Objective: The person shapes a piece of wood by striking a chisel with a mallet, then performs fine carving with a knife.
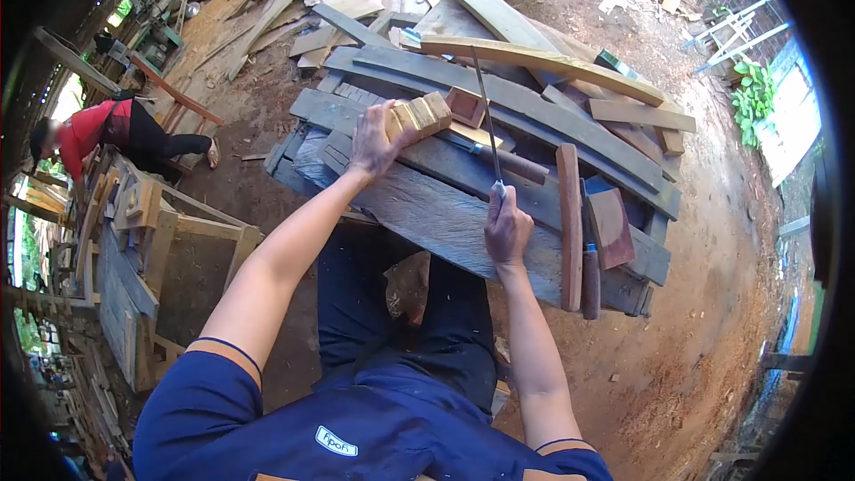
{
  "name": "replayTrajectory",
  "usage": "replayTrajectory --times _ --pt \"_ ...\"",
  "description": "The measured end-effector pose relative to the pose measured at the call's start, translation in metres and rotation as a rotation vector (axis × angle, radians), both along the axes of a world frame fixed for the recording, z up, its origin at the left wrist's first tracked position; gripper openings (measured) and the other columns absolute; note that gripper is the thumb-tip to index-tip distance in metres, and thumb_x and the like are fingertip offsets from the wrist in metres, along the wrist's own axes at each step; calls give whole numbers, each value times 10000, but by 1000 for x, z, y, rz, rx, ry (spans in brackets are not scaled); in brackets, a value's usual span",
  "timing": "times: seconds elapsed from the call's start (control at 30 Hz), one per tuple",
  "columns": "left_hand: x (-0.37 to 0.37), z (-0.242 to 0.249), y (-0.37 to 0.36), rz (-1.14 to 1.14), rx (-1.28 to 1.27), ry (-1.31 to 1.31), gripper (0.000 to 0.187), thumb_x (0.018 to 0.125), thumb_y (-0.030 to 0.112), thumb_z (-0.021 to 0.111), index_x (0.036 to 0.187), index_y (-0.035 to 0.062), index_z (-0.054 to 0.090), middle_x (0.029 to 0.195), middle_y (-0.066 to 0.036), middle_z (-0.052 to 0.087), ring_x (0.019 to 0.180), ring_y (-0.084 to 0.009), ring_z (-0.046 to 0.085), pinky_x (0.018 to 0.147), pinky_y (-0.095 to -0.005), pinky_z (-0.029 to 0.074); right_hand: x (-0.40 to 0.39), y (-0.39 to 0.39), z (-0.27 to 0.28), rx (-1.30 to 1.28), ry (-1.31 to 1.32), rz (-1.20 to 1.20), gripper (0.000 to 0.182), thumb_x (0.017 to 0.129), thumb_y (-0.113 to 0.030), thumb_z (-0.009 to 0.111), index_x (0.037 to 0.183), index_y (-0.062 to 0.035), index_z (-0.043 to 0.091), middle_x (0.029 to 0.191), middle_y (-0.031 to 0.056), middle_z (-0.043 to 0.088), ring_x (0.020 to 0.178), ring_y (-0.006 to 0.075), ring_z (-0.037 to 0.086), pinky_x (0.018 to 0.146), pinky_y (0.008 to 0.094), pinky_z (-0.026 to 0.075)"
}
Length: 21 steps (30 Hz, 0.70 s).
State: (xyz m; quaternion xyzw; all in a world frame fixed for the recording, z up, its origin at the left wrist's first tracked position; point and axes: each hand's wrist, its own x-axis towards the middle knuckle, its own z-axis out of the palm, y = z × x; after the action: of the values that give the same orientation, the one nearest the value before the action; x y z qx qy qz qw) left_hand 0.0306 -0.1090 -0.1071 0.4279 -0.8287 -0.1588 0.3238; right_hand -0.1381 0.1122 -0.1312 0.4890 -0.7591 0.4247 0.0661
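Observation:
My left hand (378,138) is closed round the near end of a small notched wooden block (420,118), held above the plank bench (419,205). My right hand (508,230) grips the handle of a long, thin-bladed tool (485,102), its dark blade pointing up and away from me. Close to the notched block is a reddish square wooden piece with a recess (466,107). A wooden-handled tool (517,165) lies just left of the blade. Right of my right hand are a narrow wooden bar (570,227), another handled tool (590,281) and a curved reddish wood piece (612,227).
A long curved timber (543,61) and several boards lie across the bench's far side. Behind them is a heap of scrap planks (356,9). At the left, a person in a red shirt (89,129) bends over a wooden workbench (134,240). Bare earth (712,285) lies to the right.

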Motion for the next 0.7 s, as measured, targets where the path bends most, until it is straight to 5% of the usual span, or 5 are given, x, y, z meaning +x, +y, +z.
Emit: replayTrajectory --times 0.07,0.23,0.43,0.63,0.7 --pt "9 -10 2 -90 -198 -128 874 724 514 763 1337 3 406 1260 -207 461 1145 -362 472 1009 -413 367 -1 0 0 -6 -15 -6 193 990 -235 481 860 -93 482 531 149 555 495 343 606 424 447 438" --pt "9 17 5 -62 53 -158 845 706 471 800 1301 -20 456 1176 -191 493 1136 -326 483 980 -388 406 0 -1 1 10 -3 -19 198 992 -241 477 859 -94 481 528 146 560 488 339 606 418 442 444" --pt "15 28 36 -61 1168 470 600 839 544 662 1086 -3 638 971 -46 657 844 -130 587 847 -279 433 1 0 -1 12 -4 -19 200 991 -246 476 860 -95 477 528 147 567 488 343 607 417 447 449" --pt "16 21 30 -62 924 327 644 831 575 653 1077 -19 620 948 -88 641 911 -195 588 854 -320 434 -1 0 -2 -5 14 -38 196 990 -244 479 861 -97 476 535 153 570 501 349 613 419 448 452" --pt "22 19 24 -126 30 29 734 797 576 683 1169 -40 536 1064 -164 578 1030 -303 563 905 -385 438 -1 -3 -3 -11 20 -26 193 987 -246 483 864 -97 476 538 154 571 508 348 616 424 449 455"
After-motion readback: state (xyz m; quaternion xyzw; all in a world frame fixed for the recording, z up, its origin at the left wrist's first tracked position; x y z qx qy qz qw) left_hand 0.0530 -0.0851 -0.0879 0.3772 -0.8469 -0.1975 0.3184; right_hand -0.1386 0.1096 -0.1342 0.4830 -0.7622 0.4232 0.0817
